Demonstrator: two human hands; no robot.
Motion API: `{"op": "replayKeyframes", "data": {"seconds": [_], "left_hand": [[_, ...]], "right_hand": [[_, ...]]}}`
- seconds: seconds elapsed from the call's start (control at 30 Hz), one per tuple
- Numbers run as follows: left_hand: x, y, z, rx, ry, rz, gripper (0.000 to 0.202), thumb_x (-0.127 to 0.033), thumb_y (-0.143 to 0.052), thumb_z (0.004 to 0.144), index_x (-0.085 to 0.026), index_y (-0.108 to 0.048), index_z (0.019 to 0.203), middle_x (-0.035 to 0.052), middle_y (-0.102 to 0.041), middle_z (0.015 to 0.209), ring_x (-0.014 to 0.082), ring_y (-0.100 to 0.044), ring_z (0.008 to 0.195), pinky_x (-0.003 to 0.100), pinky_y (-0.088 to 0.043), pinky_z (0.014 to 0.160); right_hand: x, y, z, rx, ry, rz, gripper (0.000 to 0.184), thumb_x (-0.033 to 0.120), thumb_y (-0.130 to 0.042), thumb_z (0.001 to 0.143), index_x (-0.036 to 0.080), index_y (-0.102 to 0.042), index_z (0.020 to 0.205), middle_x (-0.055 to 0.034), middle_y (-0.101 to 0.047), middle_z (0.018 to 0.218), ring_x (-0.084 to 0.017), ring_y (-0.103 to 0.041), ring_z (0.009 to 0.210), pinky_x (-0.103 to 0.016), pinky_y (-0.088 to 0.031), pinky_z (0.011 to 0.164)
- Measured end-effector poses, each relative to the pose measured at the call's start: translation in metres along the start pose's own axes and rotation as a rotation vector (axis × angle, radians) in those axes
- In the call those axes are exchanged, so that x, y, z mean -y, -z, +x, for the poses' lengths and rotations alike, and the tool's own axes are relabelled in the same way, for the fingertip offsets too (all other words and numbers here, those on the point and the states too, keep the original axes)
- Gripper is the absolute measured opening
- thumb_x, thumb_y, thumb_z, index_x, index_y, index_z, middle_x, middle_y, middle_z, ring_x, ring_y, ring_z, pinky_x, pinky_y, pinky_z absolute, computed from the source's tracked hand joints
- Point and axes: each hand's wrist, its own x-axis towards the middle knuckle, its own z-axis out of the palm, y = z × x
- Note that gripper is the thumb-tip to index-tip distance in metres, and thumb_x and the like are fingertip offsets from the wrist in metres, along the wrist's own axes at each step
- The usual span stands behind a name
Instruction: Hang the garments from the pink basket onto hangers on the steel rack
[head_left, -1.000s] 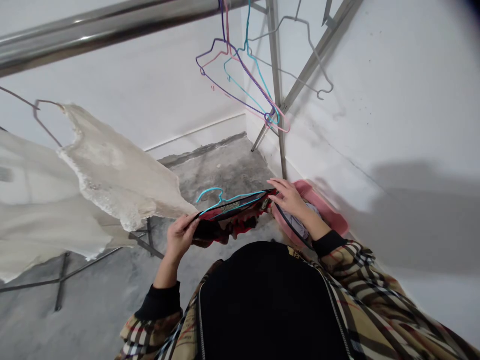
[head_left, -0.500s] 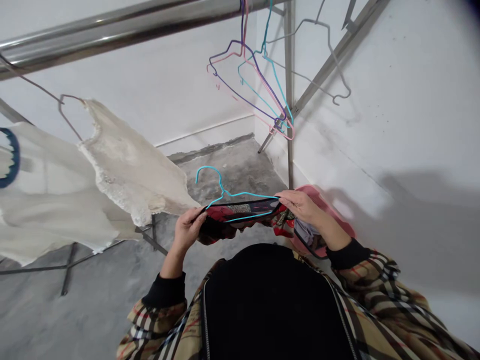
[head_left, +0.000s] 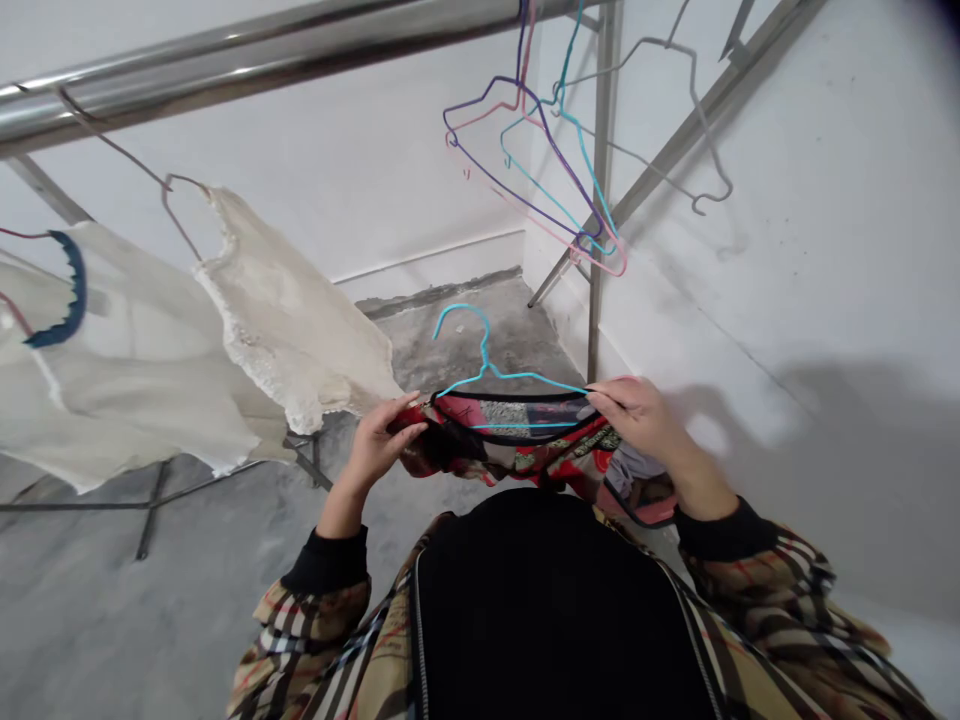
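Note:
My left hand (head_left: 377, 450) and my right hand (head_left: 636, 420) hold a red patterned garment (head_left: 517, 455) in front of my chest. Its dark-edged neck opening is stretched between them. A blue wire hanger (head_left: 486, 365) sits partly inside that opening, with its hook standing up and away from me. My left hand pinches the garment's left edge, close to the hanger's left tip. My right hand grips the hanger's right arm together with the cloth. Below my right hand, a pink plastic basket (head_left: 656, 512) is mostly hidden by the garment.
A steel rail (head_left: 240, 70) crosses overhead, with several coloured wire hangers (head_left: 540, 135) on it. White garments (head_left: 142, 350) hang at left. Steel rack legs (head_left: 600, 200) stand before the white wall (head_left: 810, 200). Below lies a concrete floor (head_left: 187, 560).
My hands have moved farther apart, pulling the garment wider across the hanger. The hanger's hook now stands more upright. The background has shifted right as my head turned.

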Motion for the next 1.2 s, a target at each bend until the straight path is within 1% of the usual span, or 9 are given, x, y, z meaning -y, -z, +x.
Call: {"op": "replayKeyframes", "data": {"seconds": [0.07,0.2,0.3,0.43,0.6,0.77,0.93,1.07,1.2], "left_hand": [[0.009,0.003,-0.002,-0.035,0.086,-0.044,0.047,-0.046,-0.07,0.074,-0.018,-0.068,0.112,0.0099,-0.072,0.108,0.021,-0.067,0.094,0.034,-0.053,0.087],[0.026,0.002,-0.007,-0.128,0.258,-0.142,0.04,-0.047,-0.065,0.078,-0.015,-0.072,0.101,0.0106,-0.074,0.101,0.0217,-0.069,0.089,0.035,-0.055,0.085],[0.031,0.002,-0.008,-0.176,0.294,-0.12,0.035,-0.044,-0.066,0.077,-0.017,-0.074,0.097,0.0088,-0.075,0.098,0.0225,-0.069,0.09,0.036,-0.054,0.087],[0.036,0.006,-0.004,-0.381,0.352,-0.088,0.035,-0.041,-0.063,0.077,-0.016,-0.074,0.099,0.0079,-0.075,0.096,0.0209,-0.069,0.087,0.035,-0.055,0.084],[0.037,0.003,-0.001,-0.472,0.41,-0.084,0.037,-0.039,-0.062,0.077,-0.013,-0.072,0.101,0.0093,-0.074,0.094,0.0185,-0.068,0.083,0.03,-0.054,0.078],[0.024,-0.017,-0.008,-0.381,0.358,-0.136,0.042,-0.039,-0.061,0.079,-0.011,-0.067,0.111,0.0066,-0.07,0.082,0.0143,-0.062,0.07,0.026,-0.051,0.066],[0.006,-0.048,-0.025,-0.193,0.294,-0.287,0.037,-0.038,-0.061,0.081,-0.013,-0.068,0.108,0.0059,-0.069,0.078,0.0154,-0.063,0.069,0.028,-0.052,0.067],[-0.006,-0.065,-0.038,-0.112,0.299,-0.341,0.036,-0.04,-0.06,0.082,-0.015,-0.07,0.106,0.0085,-0.073,0.088,0.0189,-0.067,0.079,0.031,-0.054,0.074],[-0.01,-0.07,-0.051,-0.095,0.32,-0.375,0.037,-0.042,-0.061,0.082,-0.014,-0.071,0.104,0.011,-0.074,0.095,0.0208,-0.068,0.085,0.032,-0.055,0.077]], "right_hand": [[-0.004,0.008,-0.003,-0.048,-0.029,-0.026,0.029,0.037,-0.049,0.093,0.02,-0.072,0.088,-0.0034,-0.074,0.078,-0.016,-0.067,0.067,-0.026,-0.052,0.063],[-0.013,0.018,-0.009,-0.071,-0.026,-0.062,0.026,0.037,-0.052,0.091,0.021,-0.073,0.091,-0.0023,-0.074,0.075,-0.018,-0.069,0.067,-0.027,-0.053,0.062],[-0.014,0.023,-0.01,-0.053,-0.002,-0.067,0.024,0.035,-0.053,0.091,0.023,-0.073,0.093,-0.0018,-0.075,0.078,-0.018,-0.07,0.069,-0.028,-0.055,0.064],[-0.016,0.03,-0.01,0.021,0.0,-0.084,0.024,0.035,-0.053,0.091,0.024,-0.074,0.094,-0.0023,-0.076,0.087,-0.019,-0.072,0.076,-0.03,-0.056,0.073],[-0.021,0.028,-0.014,-0.094,-0.017,-0.064,0.022,0.034,-0.055,0.09,0.025,-0.074,0.093,-0.0013,-0.076,0.082,-0.019,-0.071,0.07,-0.029,-0.056,0.065],[-0.003,0.02,0.003,-0.232,-0.082,-0.05,0.022,0.038,-0.057,0.09,0.025,-0.074,0.094,-0.0013,-0.076,0.08,-0.019,-0.07,0.067,-0.029,-0.057,0.062],[0.046,0.014,0.05,-0.319,-0.077,0.074,0.028,0.041,-0.055,0.091,0.023,-0.072,0.104,-0.0046,-0.076,0.095,-0.021,-0.071,0.085,-0.033,-0.058,0.079],[0.084,0.001,0.095,-0.284,0.052,0.213,0.038,0.042,-0.047,0.095,0.022,-0.065,0.122,-0.0061,-0.071,0.114,-0.022,-0.066,0.107,-0.041,-0.051,0.099],[0.108,-0.022,0.139,-0.269,0.224,0.265,0.045,0.045,-0.041,0.097,0.02,-0.059,0.129,-0.008,-0.064,0.128,-0.021,-0.056,0.123,-0.042,-0.041,0.11]]}}
